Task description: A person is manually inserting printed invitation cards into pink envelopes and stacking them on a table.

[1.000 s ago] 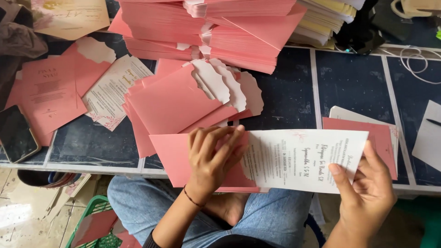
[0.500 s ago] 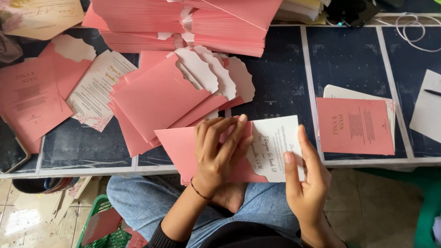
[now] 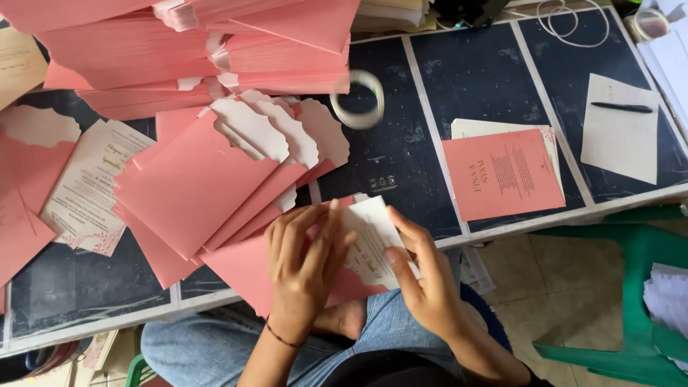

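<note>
Far left of the dark blue tabletop [image 3: 494,79]: loose pink paper sheets [image 3: 25,208], and a white printed card with pink leaf trim [image 3: 89,190] lying partly under them. Above, a tall stack of pink envelopes [image 3: 186,50] fills the top left.

Left of centre: a fanned pile of pink envelopes with open scalloped white flaps [image 3: 215,179], overlapping one another, flaps pointing up and right.

Front edge, centre: a pink paper envelope [image 3: 240,269] lies over the table edge and the person's lap. Left hand [image 3: 304,261] is spread flat on it, fingers long and slightly apart, pressing down. A white printed invitation card [image 3: 373,240] sits partly inside the envelope mouth, its right end sticking out. Right hand [image 3: 423,283] pinches that free end, thumb on top, fingers curled beneath.

Above the hands: a clear roll of tape [image 3: 358,99], blurred; cannot tell whether it rests on the table.

Right: a pink printed card on a small stack of white cards [image 3: 502,172]. Further right, a black pen on a plain white sheet [image 3: 622,129]. Green plastic chair [image 3: 638,287] at lower right.
</note>
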